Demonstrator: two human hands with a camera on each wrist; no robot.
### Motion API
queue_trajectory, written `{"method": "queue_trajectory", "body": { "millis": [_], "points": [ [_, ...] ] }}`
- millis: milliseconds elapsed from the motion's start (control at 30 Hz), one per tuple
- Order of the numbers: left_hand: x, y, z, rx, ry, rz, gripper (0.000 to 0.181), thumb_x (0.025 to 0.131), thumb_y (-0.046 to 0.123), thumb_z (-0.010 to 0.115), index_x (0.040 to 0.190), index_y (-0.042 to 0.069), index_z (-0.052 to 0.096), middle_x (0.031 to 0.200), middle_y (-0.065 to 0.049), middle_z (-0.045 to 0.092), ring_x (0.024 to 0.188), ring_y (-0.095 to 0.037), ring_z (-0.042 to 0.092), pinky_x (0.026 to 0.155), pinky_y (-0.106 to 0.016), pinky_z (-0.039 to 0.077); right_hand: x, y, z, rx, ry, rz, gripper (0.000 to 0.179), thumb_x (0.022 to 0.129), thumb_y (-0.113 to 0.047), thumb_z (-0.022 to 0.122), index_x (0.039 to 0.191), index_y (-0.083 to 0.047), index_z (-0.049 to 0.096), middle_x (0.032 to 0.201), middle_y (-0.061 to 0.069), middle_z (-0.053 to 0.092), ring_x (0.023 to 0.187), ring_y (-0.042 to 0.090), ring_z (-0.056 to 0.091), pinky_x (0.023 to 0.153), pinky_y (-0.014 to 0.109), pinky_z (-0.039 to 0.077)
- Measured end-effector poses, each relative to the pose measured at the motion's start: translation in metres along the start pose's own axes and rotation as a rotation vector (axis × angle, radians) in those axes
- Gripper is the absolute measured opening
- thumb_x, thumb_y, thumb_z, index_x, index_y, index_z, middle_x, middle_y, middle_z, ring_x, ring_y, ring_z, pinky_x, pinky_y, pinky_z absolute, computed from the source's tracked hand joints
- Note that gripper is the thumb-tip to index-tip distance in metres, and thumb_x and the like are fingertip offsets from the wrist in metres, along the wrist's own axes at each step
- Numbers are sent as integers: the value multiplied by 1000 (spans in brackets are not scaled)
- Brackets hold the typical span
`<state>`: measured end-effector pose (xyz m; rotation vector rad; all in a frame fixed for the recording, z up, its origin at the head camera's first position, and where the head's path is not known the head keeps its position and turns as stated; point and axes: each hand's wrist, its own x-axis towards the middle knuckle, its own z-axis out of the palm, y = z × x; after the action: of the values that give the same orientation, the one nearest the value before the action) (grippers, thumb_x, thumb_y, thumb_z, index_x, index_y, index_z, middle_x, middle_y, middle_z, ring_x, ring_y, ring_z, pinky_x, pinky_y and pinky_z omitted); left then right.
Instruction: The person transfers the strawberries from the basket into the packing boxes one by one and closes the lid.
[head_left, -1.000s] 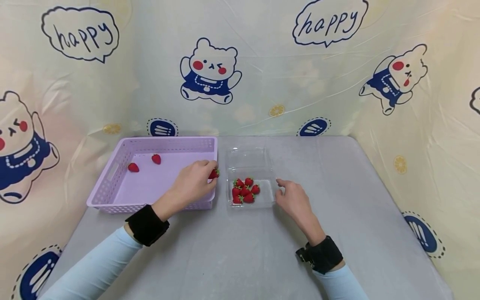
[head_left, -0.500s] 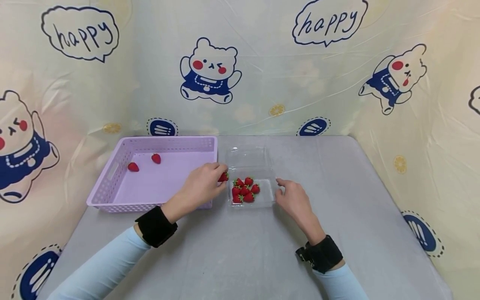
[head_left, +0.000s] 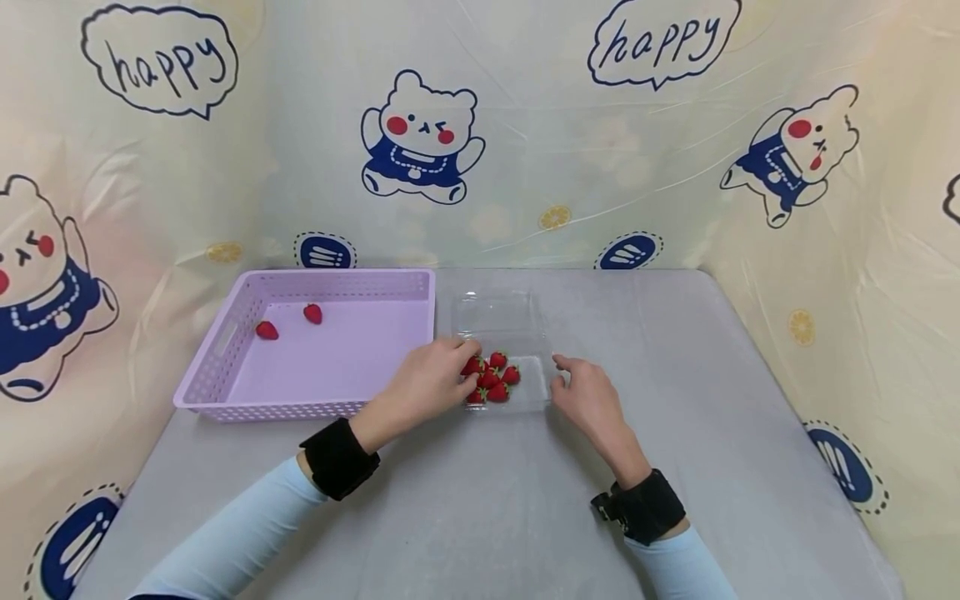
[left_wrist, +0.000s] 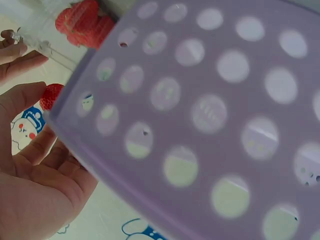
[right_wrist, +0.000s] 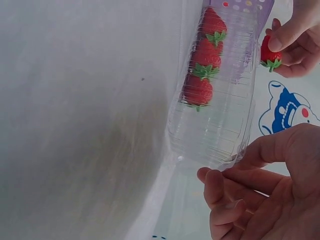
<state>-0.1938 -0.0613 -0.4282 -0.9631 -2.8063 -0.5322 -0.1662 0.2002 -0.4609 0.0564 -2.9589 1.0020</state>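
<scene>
My left hand (head_left: 427, 383) pinches a strawberry (right_wrist: 271, 51) between thumb and fingers, over the left side of a clear plastic clamshell box (head_left: 534, 387). In the right wrist view this strawberry hangs with its green leaves downward, beside the box wall. Several more strawberries (head_left: 498, 392) lie together in the left part of the box, partly hidden by the left fingers in the head view. The lid (head_left: 491, 312) is folded back, away from me. At the box's right edge my right hand (head_left: 592, 404) pinches the rim with thumb and fingers.
A purple plastic basket (head_left: 277, 411) with holed sides stands left of the box. Two strawberries (head_left: 312, 313) lie in its far left part. A grey cloth (head_left: 480, 500) covers the table, and a printed curtain (head_left: 525, 167) hangs behind.
My left hand has carried the strawberry rightward, from over the basket's right edge to above the box. The right hand has stayed at the box's edge.
</scene>
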Motion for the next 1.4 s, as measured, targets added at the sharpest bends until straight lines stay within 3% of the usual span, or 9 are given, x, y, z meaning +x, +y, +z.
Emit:
{"method": "queue_trajectory", "body": {
  "millis": [367,467,533,633,700,833,967,1233,1400],
  "points": [
    [3,10,18,15,-7,34,25,93,14,78,116,7,71,100,-6,71,90,-23,67,76,-40,58,-2,0,-1,15,-4,3,46,94,-4,55,138,2,67,68,6,58,47,10,25,45,29,27],
    [3,12,21,6,0,40,24,93,13,78,116,8,72,101,-5,72,90,-23,67,76,-41,58,-1,0,-1,16,-1,5,46,94,-5,54,138,2,67,78,13,67,47,10,25,46,29,27],
    [4,14,23,0,-1,37,25,94,14,78,117,8,72,99,-4,71,89,-23,67,76,-41,58,-1,1,-1,15,4,4,46,94,-5,54,138,2,67,95,19,73,48,11,24,46,29,26],
    [6,16,25,-9,-8,38,25,94,15,78,117,7,71,95,-3,71,84,-20,67,72,-38,57,-1,1,-1,9,11,-1,46,94,-5,54,137,3,67,112,23,74,49,11,24,46,29,26],
    [7,17,27,-4,-15,41,25,95,17,79,117,7,71,93,-2,70,81,-18,66,70,-36,56,-1,0,-2,9,13,-3,45,94,-5,55,137,3,67,114,23,73,49,11,24,46,29,25],
    [9,19,32,11,-21,55,22,95,17,78,114,9,71,88,0,68,77,-16,64,67,-35,55,-1,0,-1,6,7,-3,45,94,-4,55,137,3,67,95,20,73,49,10,24,46,28,26],
    [13,22,39,8,-31,77,24,95,20,79,115,9,72,91,-1,70,81,-18,66,70,-37,56,-1,0,0,8,6,2,46,94,-4,54,138,3,66,70,7,60,47,10,25,45,28,26],
    [20,32,49,57,-59,83,18,96,23,79,109,14,70,97,1,66,86,-19,65,73,-37,55,0,2,0,15,16,-8,45,94,-4,54,137,3,67,67,6,57,46,10,26,45,29,28],
    [24,35,52,40,-72,73,19,98,24,78,112,13,72,101,0,65,93,-20,64,78,-37,55,0,1,-1,30,0,-2,45,95,-5,54,137,3,67,64,4,55,45,10,27,44,29,29]
  ]
}}
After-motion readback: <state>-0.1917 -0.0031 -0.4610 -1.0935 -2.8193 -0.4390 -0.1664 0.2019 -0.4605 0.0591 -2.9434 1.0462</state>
